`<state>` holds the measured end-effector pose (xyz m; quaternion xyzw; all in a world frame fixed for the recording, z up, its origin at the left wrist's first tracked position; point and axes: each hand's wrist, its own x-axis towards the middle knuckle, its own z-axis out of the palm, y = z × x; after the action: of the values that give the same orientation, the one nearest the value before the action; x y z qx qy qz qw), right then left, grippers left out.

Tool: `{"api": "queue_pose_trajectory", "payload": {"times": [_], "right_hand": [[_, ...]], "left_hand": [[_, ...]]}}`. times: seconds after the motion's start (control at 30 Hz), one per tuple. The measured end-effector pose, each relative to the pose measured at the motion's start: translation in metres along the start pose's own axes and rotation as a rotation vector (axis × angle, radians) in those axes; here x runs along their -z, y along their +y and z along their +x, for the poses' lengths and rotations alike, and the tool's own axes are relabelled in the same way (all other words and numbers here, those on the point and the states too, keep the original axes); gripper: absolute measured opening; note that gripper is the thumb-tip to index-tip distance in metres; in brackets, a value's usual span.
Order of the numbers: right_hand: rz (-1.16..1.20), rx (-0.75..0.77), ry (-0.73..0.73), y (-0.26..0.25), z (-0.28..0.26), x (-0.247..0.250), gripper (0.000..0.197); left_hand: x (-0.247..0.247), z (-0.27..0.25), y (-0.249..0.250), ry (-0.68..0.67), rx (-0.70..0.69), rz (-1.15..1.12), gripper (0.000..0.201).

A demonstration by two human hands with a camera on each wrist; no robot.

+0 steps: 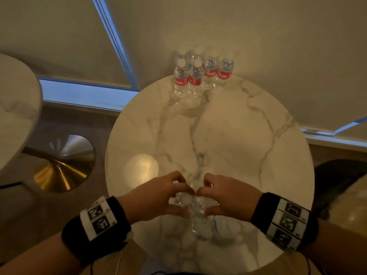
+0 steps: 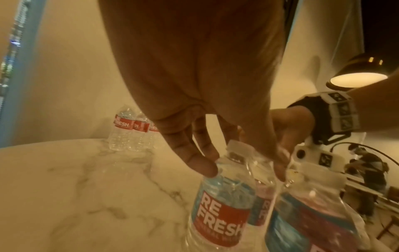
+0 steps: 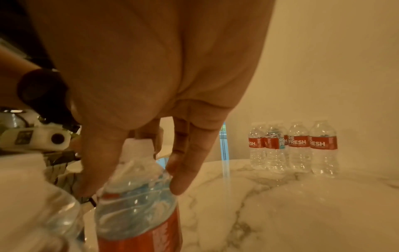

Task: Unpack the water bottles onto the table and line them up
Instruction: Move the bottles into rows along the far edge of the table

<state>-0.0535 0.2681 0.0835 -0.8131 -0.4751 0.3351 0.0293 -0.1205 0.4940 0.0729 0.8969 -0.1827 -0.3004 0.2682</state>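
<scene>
A clear-wrapped pack of water bottles (image 1: 200, 221) stands near the front edge of the round marble table (image 1: 238, 135). Both hands are over its top. My left hand (image 1: 184, 203) has its fingertips on the shoulder of a red-labelled bottle (image 2: 224, 204) and its thumb on the other side of the neck. My right hand (image 1: 206, 202) holds a neighbouring bottle (image 3: 138, 213) between thumb and fingers, over crinkled wrap. The index fingers of the two hands meet above the caps. Several unpacked bottles (image 1: 198, 76) stand upright, close together, at the table's far edge.
A second marble table (image 1: 15, 108) and a brass cone-shaped base (image 1: 63, 167) lie to the left. Pale blinds and window frames rise behind the table. Something dark (image 1: 337, 185) sits beyond the right rim. A lit lamp (image 2: 358, 75) hangs at the right.
</scene>
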Motion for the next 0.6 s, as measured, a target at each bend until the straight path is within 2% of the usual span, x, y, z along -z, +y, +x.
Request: {"api": "queue_pose_trajectory", "payload": {"times": [0.1, 0.2, 0.3, 0.6], "right_hand": [[-0.006, -0.076, 0.019, 0.001, 0.000, 0.002, 0.042], [0.060, -0.180, 0.070, 0.022, 0.002, 0.017, 0.040], [0.118, -0.300, 0.128, 0.059, 0.013, 0.042, 0.039], [0.035, -0.530, 0.373, 0.188, 0.078, 0.140, 0.032]], "left_hand": [[-0.002, 0.010, 0.003, 0.032, -0.011, 0.051, 0.042], [0.017, 0.038, 0.003, 0.101, -0.009, 0.063, 0.038], [0.049, 0.081, -0.001, 0.169, 0.005, 0.054, 0.037], [0.153, 0.238, -0.027, 0.375, 0.059, 0.090, 0.037]]}}
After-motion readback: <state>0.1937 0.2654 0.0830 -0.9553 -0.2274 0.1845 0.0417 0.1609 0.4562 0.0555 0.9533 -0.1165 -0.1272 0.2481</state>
